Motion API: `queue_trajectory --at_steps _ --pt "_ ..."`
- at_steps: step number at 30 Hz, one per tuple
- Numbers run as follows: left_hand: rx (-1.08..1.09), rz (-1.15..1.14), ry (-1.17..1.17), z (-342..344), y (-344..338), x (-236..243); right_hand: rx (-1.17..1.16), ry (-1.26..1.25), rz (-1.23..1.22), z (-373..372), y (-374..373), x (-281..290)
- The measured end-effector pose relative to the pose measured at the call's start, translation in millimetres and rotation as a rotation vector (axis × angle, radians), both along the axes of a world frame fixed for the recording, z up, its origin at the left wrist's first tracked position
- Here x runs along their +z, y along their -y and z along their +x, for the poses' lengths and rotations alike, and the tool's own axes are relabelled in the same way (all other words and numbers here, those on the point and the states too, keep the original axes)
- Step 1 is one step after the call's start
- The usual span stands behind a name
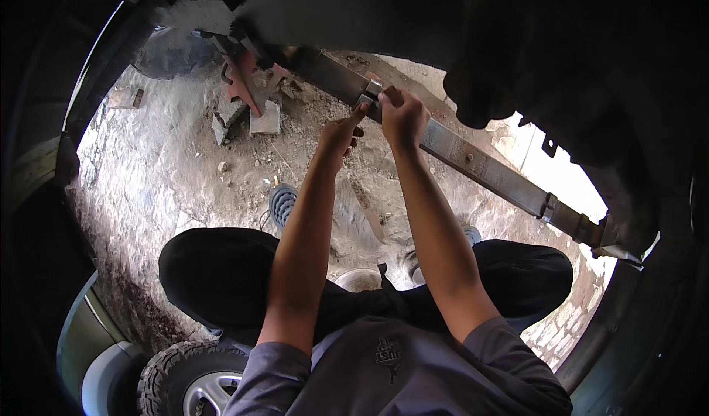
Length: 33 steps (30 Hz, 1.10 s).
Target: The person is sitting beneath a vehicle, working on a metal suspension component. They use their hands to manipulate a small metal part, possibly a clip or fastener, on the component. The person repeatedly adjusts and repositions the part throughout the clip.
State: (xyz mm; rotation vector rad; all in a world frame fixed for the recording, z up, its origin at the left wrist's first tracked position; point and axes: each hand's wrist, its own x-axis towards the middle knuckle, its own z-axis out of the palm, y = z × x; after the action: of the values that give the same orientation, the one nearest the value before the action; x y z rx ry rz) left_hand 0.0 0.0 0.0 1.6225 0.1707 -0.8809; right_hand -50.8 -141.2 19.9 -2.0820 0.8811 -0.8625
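A long metal leaf spring (487, 176) runs diagonally under the vehicle, from upper middle to lower right. A small squarish metal clamp (373, 90) sits on it near the centre. My right hand (405, 117) has its fingers closed on the right side of this clamp, against the spring. My left hand (343, 132) is just below and left, pinching at the clamp's lower end with a fingertip raised to it and the other fingers curled; some of its grip is hidden.
A red jack stand (242, 80) and concrete blocks (264, 118) are at upper left on dirty, rough ground (133, 187). Dark underbody parts (517, 54) overhang the right. A detached wheel (192, 379) lies at lower left, beside my crouched legs (207, 276).
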Motion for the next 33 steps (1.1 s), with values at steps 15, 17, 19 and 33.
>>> queue_trajectory --at_steps 15,17,19,33 --pt "-0.043 -0.005 -0.037 -9 5 6 -0.018 -0.087 -0.067 -2 15 -5" --pt "-0.015 -0.009 -0.039 -8 5 5 -0.027 -0.122 -0.165 -6 8 -6" --pt "0.037 -0.007 -0.049 -13 8 0 -0.014 -0.075 -0.154 -6 7 -8" --pt "-0.048 0.003 -0.034 -1 3 6 0.008 -0.097 0.007 -11 -6 4"
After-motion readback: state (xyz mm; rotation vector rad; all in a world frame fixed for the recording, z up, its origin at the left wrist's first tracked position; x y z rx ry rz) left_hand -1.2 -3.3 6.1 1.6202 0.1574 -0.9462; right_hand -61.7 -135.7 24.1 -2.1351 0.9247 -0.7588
